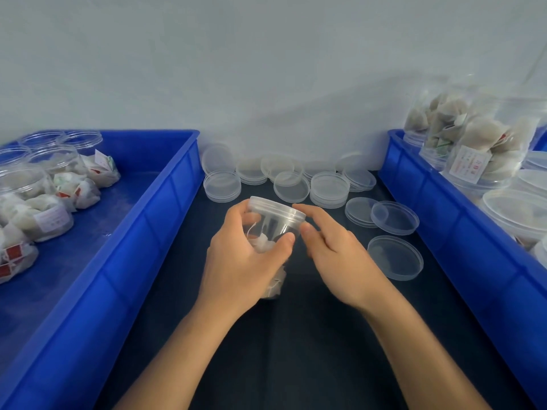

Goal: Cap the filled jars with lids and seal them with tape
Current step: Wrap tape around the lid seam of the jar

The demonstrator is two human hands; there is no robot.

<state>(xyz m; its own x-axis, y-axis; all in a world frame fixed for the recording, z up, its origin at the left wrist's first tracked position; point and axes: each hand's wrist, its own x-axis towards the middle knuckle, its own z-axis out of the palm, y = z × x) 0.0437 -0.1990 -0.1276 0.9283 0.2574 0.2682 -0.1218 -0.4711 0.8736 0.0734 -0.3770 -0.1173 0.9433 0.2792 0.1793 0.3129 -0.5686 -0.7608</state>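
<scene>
Both hands are working one tea-bag jar (270,232) above the desk's (296,350) middle: your left hand (245,258) is gripping its body, your right hand's (334,255) relaxed fingers are touching the lid (276,208). Tilted, a half-seated lid could be popping off.

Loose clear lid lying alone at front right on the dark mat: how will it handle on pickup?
The loose lid looks thin and shallow: probably very light, slightly flexible. Lying flat on the dark mat, its low rim leaves little to pinch; smooth plastic may slide when pushed.
</scene>
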